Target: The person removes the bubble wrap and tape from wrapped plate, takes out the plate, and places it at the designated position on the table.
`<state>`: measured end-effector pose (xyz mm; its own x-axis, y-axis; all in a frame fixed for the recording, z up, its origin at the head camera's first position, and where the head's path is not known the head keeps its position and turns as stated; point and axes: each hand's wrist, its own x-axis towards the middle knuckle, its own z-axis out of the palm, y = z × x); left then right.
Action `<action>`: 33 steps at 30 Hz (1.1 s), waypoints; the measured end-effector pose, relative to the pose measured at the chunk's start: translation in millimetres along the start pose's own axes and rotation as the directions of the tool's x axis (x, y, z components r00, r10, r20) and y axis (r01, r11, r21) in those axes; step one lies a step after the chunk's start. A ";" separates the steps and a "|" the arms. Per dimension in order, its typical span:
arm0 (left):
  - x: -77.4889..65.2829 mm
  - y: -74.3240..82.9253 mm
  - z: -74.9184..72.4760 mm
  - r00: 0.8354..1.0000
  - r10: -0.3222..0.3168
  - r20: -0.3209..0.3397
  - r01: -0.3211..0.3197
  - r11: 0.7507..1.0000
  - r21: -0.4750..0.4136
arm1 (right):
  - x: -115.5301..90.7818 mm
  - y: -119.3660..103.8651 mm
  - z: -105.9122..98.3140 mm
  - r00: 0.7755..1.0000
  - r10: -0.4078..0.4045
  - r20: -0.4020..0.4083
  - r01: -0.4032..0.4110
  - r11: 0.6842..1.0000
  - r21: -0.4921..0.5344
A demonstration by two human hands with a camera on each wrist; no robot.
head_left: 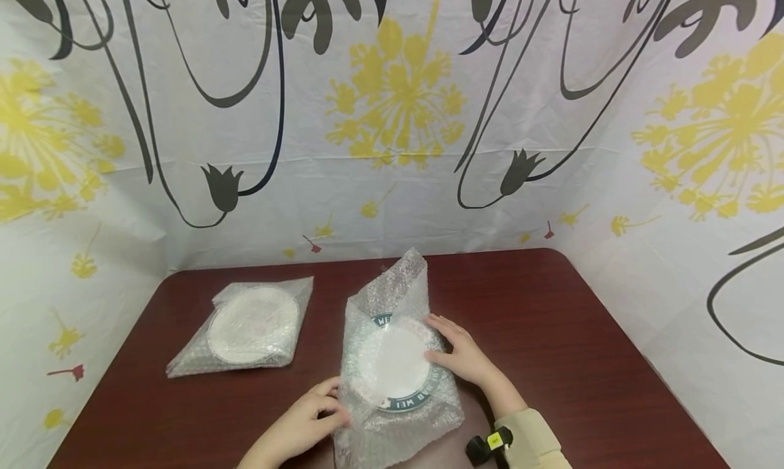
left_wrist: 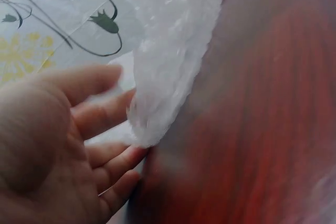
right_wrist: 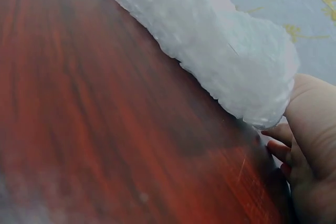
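In the head view, a white plate [head_left: 401,361] with a dark green lettered band on its rim lies inside bubble wrap [head_left: 392,438] at the table's front. My left hand [head_left: 304,414] holds the left edge of the wrapped plate. Its bent fingertips meet the wrap's edge in the left wrist view. At the right side, my right hand [head_left: 468,357] grips the wrapped plate, thumb over the top and fingers farther back along the rim. Some fingers of the right hand [right_wrist: 310,145] show below the wrap's edge in the right wrist view.
Another white plate [head_left: 254,325] in bubble wrap [head_left: 300,293] lies at the table's left. The dark red wooden table [head_left: 551,333] has rounded back corners. A patterned white cloth [head_left: 392,203] surrounds it behind and at both sides. A black strap device [head_left: 486,447] sits on the right wrist.
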<state>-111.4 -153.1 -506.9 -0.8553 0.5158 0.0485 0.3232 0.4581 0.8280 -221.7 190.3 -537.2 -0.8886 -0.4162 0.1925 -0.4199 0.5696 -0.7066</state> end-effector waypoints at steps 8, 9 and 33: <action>2.4 3.0 11.1 0.997 -0.004 -0.076 0.014 0.991 0.133 | -1.4 -1.8 0.9 1.000 -0.011 -0.008 0.011 1.000 -0.007; 2.7 3.1 12.0 0.997 -0.007 -0.077 0.018 0.990 0.139 | -2.0 -2.2 0.9 1.000 -0.010 -0.007 0.010 1.000 -0.010; 7.9 16.4 28.9 0.979 -0.080 -0.187 0.131 0.951 0.281 | -27.0 -23.7 5.8 0.995 0.069 0.076 -0.066 0.997 -0.047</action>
<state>-101.1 -120.6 -509.1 -0.9391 0.3327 0.0860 0.3087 0.7068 0.6365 -186.8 183.9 -529.6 -0.8991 -0.4282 0.0909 -0.3686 0.6287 -0.6848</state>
